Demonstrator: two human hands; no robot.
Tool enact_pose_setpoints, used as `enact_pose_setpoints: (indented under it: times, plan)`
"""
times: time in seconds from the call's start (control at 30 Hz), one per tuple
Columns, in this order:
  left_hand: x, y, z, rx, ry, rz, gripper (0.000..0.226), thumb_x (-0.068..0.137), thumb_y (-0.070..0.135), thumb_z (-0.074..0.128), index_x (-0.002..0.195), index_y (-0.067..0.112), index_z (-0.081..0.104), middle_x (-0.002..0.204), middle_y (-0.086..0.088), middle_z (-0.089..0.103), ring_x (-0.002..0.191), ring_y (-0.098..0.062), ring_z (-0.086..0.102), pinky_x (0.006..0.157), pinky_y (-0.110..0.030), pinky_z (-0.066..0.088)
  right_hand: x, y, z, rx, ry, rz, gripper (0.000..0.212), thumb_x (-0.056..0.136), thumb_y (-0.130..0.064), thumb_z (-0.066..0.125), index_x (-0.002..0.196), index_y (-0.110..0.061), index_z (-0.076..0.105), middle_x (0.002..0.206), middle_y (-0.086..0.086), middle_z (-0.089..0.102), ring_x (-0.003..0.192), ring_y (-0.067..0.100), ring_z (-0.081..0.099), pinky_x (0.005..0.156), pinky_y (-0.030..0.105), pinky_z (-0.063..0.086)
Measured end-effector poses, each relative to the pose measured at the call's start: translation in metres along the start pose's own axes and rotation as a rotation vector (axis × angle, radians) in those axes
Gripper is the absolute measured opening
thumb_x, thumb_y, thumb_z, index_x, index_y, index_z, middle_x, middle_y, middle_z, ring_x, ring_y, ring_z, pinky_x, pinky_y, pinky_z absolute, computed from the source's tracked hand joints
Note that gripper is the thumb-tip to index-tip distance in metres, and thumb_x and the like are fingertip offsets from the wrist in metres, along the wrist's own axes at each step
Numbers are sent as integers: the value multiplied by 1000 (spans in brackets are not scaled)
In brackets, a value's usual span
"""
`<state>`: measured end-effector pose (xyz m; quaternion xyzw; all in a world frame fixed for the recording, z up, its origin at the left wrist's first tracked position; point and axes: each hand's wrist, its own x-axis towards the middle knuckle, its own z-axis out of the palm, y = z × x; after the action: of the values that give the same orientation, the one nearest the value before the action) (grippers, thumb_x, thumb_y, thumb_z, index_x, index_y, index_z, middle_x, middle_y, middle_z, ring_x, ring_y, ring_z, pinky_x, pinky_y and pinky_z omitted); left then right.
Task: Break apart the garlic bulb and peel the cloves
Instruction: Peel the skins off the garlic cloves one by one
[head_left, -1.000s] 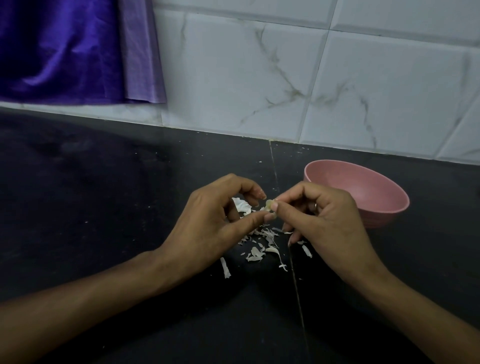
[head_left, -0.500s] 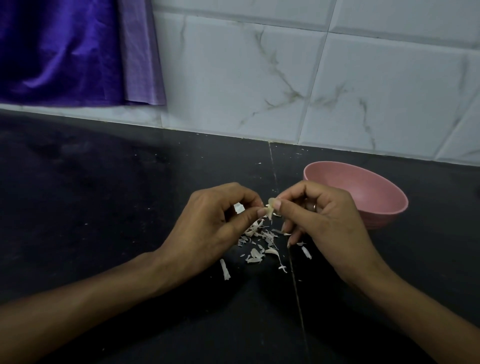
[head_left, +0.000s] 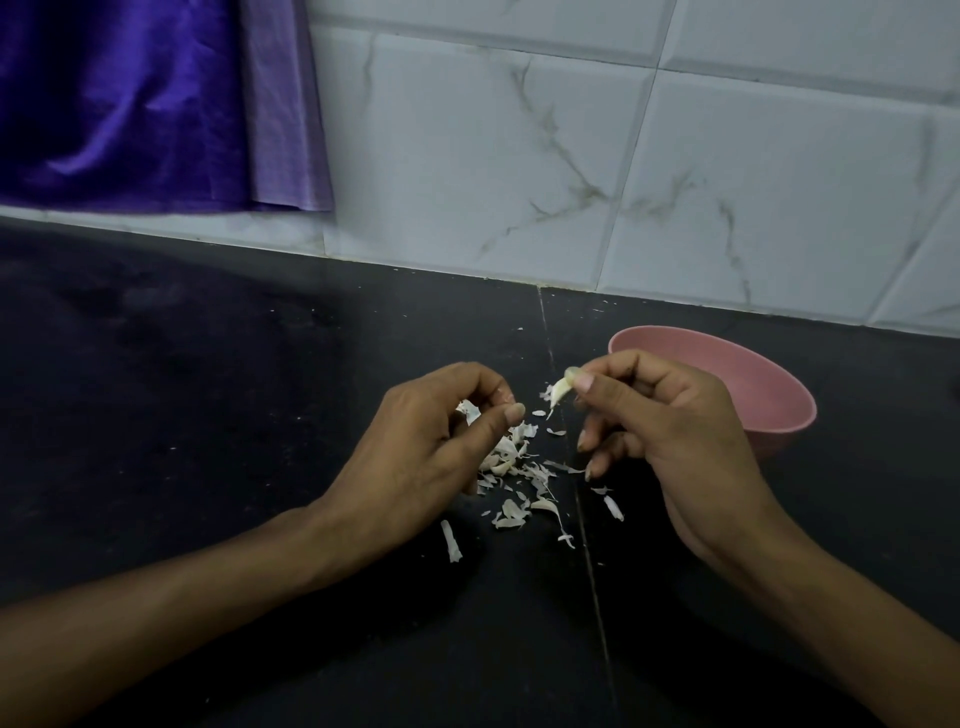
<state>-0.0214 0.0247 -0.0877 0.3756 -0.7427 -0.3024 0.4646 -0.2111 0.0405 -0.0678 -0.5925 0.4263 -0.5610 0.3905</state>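
Clove (head_left: 560, 391) pinched by R hand (head_left: 670, 431); L hand (head_left: 431, 447) curled on bulb (head_left: 470, 411), hands apart.

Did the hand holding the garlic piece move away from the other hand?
Yes. The right hand has carried the garlic clove rightward, toward the pink bowl, off the left hand.

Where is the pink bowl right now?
The pink bowl sits on the black counter at the right of the head view, just behind the right hand and near the tiled wall.
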Motion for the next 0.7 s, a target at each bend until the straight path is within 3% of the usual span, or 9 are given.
enact_pose_setpoints:
  times: [0.23, 0.33, 0.47, 0.7]
  plan:
    - [0, -2, -2, 13, 43, -46, 1, 82, 23, 75, 82, 24, 75, 48, 6, 62, 36, -4, 53, 43, -15, 42, 0, 2, 1, -12, -13, 18, 18, 78, -23, 71, 86, -6, 71, 67, 5, 62, 54, 20, 56, 44, 28, 50]
    - [1, -2, -3, 28, 41, -52, 17, 85, 12, 73, 98, 23, 75, 71, 17, 72, 38, -10, 57, 43, -15, 43, -1, 3, 1, -15, -25, 19, 16, 80, -18, 71, 86, -4, 70, 66, 2, 62, 54, 17, 56, 43, 26, 49]
    - [1, -1, -1, -105, -38, -115, 25, 89, 11, 67, 112, 21, 71, 95, 9, 75, 46, -18, 63, 42, -24, 47, -1, 5, 2, -113, -52, -31, 6, 87, -11, 69, 86, -5, 70, 62, -4, 63, 53, 13, 57, 43, 25, 50]
    - [0, 4, -1, -177, -88, -148, 27, 73, 34, 74, 92, 16, 76, 79, -2, 75, 48, -16, 62, 43, -24, 46, -5, 9, 6, -284, -105, -109, 5, 89, -14, 69, 87, -13, 73, 62, -5, 66, 53, 6, 61, 47, 18, 48]
